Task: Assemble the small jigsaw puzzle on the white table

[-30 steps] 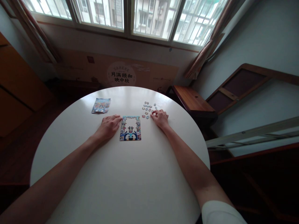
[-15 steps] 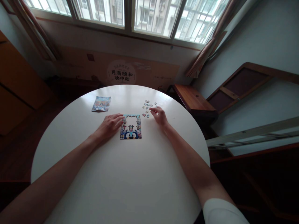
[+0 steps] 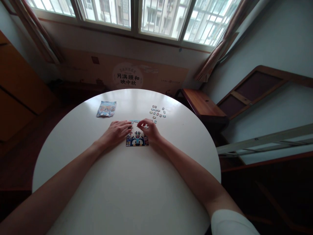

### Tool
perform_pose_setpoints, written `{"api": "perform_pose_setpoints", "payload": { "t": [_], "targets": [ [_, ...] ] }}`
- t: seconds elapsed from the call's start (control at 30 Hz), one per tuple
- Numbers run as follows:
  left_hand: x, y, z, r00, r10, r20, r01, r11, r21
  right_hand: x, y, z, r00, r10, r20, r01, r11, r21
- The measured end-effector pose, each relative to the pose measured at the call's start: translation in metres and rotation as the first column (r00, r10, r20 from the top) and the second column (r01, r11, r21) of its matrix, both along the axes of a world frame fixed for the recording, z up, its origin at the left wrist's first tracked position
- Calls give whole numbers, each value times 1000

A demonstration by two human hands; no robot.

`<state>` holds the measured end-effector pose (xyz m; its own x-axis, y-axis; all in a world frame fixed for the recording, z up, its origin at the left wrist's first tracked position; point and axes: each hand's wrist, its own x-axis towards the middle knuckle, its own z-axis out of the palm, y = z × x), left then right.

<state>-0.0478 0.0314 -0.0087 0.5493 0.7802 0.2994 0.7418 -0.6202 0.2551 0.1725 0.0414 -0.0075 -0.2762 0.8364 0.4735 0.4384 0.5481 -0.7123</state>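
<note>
A small colourful jigsaw puzzle (image 3: 136, 139) lies flat on the round white table (image 3: 127, 182), its upper middle unfilled. My left hand (image 3: 116, 131) rests flat on the table with fingers stretched out, touching the puzzle's left edge. My right hand (image 3: 149, 130) hovers over the puzzle's upper right part, thumb and fingers pinched together on what looks like a small puzzle piece, too small to make out clearly. Several loose puzzle pieces (image 3: 156, 113) are scattered to the upper right of the puzzle.
A printed picture card (image 3: 106, 108) lies at the table's far left. A wooden bench (image 3: 201, 104) stands beyond the table's right edge, with a wooden frame (image 3: 254, 88) leaning on the wall. Windows and a cardboard panel with printed characters (image 3: 127, 77) are behind.
My right hand left the loose pieces and moved left over the puzzle, its fingers now pinched. My left hand stayed at the puzzle's left edge.
</note>
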Motion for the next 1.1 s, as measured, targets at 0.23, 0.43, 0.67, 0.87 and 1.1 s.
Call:
{"api": "perform_pose_setpoints", "payload": {
  "t": [0.23, 0.43, 0.67, 0.87, 1.1],
  "targets": [
    [-1, 0, -1, 1000, 4, -6, -4, 1000, 15, 2, 3, -12, 999, 37, -19, -36, 999, 21],
    [1, -1, 0, 1000, 11, 1, -11, 1000, 11, 0, 2, -12, 999, 25, -39, -27, 997, -67],
    [0, -1, -1, 1000, 7, 7, -8, 1000, 8, 2, -1, -7, 997, 29, 78, -26, 999, -34],
    [0, -1, -1, 1000, 16, 4, -16, 1000, -3, 2, -1, -8, 990, -2, 143, 5, 1000, -15],
    [0, -1, -2, 1000, 10, 15, -10, 1000, 2, 1, -3, -5, 975, -24, 221, 24, 1000, 1]
  ]
}}
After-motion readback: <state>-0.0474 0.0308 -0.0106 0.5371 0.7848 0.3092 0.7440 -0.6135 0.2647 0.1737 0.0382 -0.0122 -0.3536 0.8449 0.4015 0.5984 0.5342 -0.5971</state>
